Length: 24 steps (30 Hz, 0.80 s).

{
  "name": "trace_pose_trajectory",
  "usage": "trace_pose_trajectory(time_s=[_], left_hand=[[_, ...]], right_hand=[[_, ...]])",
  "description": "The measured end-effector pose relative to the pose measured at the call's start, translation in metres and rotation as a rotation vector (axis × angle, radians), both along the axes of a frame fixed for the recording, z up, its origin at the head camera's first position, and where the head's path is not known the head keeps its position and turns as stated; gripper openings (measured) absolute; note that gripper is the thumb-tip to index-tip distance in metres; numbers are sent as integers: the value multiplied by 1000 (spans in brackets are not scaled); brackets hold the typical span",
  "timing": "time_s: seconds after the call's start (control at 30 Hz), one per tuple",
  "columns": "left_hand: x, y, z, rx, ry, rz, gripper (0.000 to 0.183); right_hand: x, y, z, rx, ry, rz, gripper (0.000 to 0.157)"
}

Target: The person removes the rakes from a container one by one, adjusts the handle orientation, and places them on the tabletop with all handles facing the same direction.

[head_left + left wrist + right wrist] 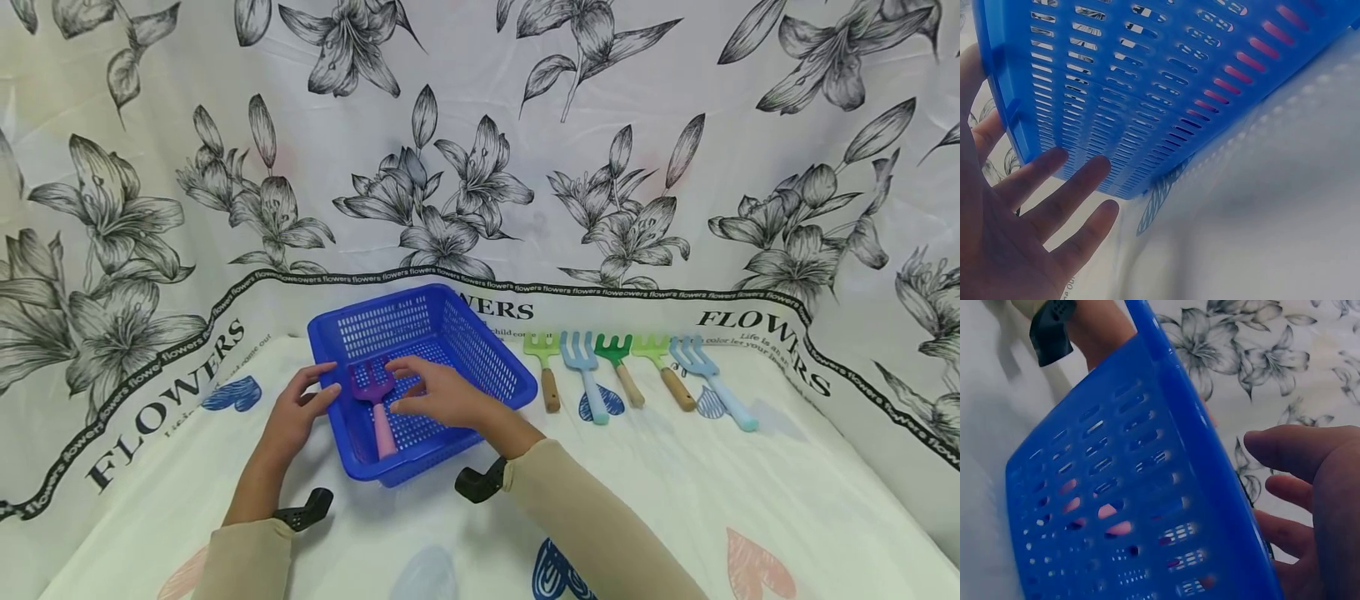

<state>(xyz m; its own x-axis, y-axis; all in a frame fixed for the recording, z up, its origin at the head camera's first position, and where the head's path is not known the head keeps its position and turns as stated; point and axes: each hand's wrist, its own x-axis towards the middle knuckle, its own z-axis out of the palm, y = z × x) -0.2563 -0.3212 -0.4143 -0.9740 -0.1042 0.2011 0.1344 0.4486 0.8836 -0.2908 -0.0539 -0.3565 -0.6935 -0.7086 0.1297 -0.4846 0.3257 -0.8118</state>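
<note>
A blue perforated plastic basket (489, 367) sits on the white cloth. Inside it, along the left side, lies a small garden hand fork (383, 429) with purple tines and a pink handle; its pink handle (1119, 529) shows through the slots in the right wrist view. My left hand (298, 412) grips the basket's left rim, thumb and forefinger over the edge; in the left wrist view the other fingers (1069, 200) spread outside the wall. My right hand (442, 396) hovers over the basket, fingers loosely bent beside the purple tines, holding nothing.
Right of the basket several hand forks lie in a row: a light green fork (551, 387), a light blue fork (595, 398), a dark green fork (628, 385), another light green fork (677, 388) and another light blue fork (723, 397). A flower-printed curtain (525, 217) hangs behind.
</note>
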Motion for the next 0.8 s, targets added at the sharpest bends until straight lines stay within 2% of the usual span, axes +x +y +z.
trace_pose_trajectory(time_s=[0.13,0.33,0.53,0.8], left_hand=[[-3,-1,-2,-4,-4,-4,58],[-2,0,-2,1,4,-2,58],[0,5,0,14,18,-14,61],[-3,0,-3,3,-5,1,62]], right_hand=[[-3,-8,-1,9,64,11,54],[-4,-14,0,18,45,45,48],[-6,-18,0,139,61,100,44],[-8,-24,-5,280,1,173,51]])
